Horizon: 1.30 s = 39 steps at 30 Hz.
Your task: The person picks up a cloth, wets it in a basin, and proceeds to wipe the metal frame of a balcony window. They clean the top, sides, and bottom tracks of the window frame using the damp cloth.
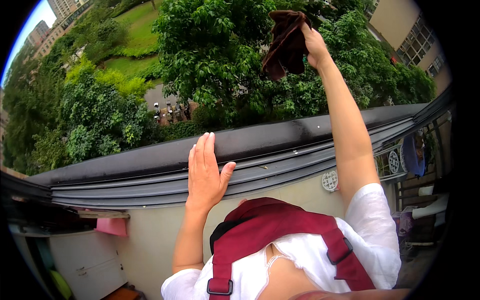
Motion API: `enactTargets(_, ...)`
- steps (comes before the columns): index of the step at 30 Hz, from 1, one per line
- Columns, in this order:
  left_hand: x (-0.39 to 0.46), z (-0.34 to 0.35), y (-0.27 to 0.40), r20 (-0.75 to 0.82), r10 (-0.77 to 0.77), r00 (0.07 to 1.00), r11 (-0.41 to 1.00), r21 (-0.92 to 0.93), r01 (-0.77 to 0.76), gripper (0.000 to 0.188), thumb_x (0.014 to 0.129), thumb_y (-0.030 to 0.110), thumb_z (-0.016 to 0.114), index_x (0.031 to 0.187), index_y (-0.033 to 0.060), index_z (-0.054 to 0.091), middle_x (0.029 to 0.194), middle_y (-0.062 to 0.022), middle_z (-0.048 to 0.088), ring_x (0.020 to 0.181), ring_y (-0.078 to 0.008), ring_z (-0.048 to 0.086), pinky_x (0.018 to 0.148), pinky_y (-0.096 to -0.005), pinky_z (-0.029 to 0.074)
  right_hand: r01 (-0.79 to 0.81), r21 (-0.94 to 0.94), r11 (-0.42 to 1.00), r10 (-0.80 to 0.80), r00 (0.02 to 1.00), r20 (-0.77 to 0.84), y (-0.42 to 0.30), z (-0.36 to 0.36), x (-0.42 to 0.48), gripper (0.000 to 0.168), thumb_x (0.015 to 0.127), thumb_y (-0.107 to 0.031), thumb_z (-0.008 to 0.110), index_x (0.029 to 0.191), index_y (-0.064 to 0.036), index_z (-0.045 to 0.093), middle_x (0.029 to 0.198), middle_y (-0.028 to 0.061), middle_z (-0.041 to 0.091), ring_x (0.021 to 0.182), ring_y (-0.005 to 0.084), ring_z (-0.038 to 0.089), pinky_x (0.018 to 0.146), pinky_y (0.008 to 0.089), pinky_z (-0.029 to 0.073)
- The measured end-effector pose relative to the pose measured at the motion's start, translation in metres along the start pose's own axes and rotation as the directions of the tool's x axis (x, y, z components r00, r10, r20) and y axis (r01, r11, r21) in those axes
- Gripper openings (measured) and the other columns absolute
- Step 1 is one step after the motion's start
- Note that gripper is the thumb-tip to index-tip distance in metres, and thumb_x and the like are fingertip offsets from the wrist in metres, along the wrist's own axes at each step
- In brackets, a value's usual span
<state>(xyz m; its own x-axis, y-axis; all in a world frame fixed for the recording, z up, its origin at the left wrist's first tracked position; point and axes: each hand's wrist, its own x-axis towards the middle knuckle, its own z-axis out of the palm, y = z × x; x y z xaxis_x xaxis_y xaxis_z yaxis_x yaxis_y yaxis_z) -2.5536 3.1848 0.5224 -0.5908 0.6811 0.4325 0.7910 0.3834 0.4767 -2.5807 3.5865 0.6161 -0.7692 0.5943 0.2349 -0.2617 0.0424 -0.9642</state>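
Observation:
My right hand (317, 47) is stretched out past the window ledge and grips a bunched dark brown cloth (287, 45), which hangs down in folds. Below it runs the black outer sill (258, 138), with a darker, wet-looking patch on its top. My left hand (205, 174) lies over the sliding-window track (277, 167), fingers together and thumb apart, with its fingertips at the sill. It holds nothing. Whether the palm presses on the frame, I cannot tell. Small bits of debris lie in the track grooves.
Beyond the sill the ground drops to leafy trees (210, 48) and parked scooters (170, 111). Inside, a white cabinet (88, 258) and a pink item (111, 226) stand at the left. A white ornate round piece (330, 181) and a blue-grey basin (413, 153) are at the right.

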Motion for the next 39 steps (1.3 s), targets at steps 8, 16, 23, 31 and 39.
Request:
enactTargets(8,0.003,-0.004,-0.001,-0.222,0.034,0.974,0.996,-0.072,-0.051,0.059,0.096,0.040,0.040,0.134,-0.0049,0.034,0.133,-0.0219,0.038,0.122,-0.0367,0.040,0.101,-0.0429,0.033,0.100,0.083,0.992,-0.113,0.979,0.172,-0.022,-0.033,-0.030,0.038,0.096,-0.035,0.045,0.116,-0.003,0.052,0.113,0.0091,0.060,0.099,0.0182,0.059,0.085,0.0313,0.048)
enactTargets(16,-0.037,-0.004,0.020,-0.564,-0.137,0.814,0.973,0.078,0.218,0.042,0.099,0.026,0.036,0.124,-0.0067,0.045,0.123,-0.0196,0.048,0.108,-0.0307,0.053,0.093,-0.0383,0.041,0.315,0.182,0.932,-0.360,0.736,0.572,-0.034,0.056,-0.148,0.040,0.090,-0.040,0.054,0.114,-0.008,0.054,0.105,0.0044,0.061,0.100,0.0175,0.057,0.084,0.0309,0.046)
enactTargets(23,-0.049,0.029,-0.002,-0.577,-0.545,0.608,0.720,-0.694,-0.013,0.038,0.082,0.015,0.063,0.117,0.0012,0.053,0.106,-0.0101,0.056,0.096,-0.0214,0.058,0.084,-0.0310,0.049,0.962,-0.118,0.245,-0.229,0.176,0.957,0.035,0.103,-0.245,0.048,0.074,-0.048,0.065,0.103,-0.011,0.052,0.095,0.0046,0.058,0.102,0.0188,0.047,0.077,0.0322,0.039)
enactTargets(31,-0.050,0.021,0.003,-0.675,-0.187,0.713,0.939,0.089,0.331,0.026,0.089,0.006,0.044,0.112,-0.0014,0.055,0.098,-0.0118,0.055,0.084,-0.0208,0.058,0.077,-0.0309,0.048,0.925,-0.315,0.211,-0.160,0.351,0.923,0.010,0.004,-0.253,0.043,0.076,-0.048,0.064,0.097,-0.012,0.054,0.095,0.0077,0.057,0.094,0.0214,0.049,0.061,0.0333,0.037)
enactTargets(39,-0.048,0.018,0.001,-0.666,-0.163,0.728,0.932,0.139,0.336,0.024,0.086,0.007,0.048,0.107,0.0012,0.057,0.092,-0.0111,0.055,0.080,-0.0225,0.055,0.073,-0.0335,0.046,0.854,-0.445,0.271,-0.230,0.506,0.831,0.000,-0.070,-0.253,0.030,0.069,-0.032,0.070,0.083,-0.010,0.058,0.094,0.0036,0.060,0.094,0.0213,0.053,0.063,0.0352,0.041)
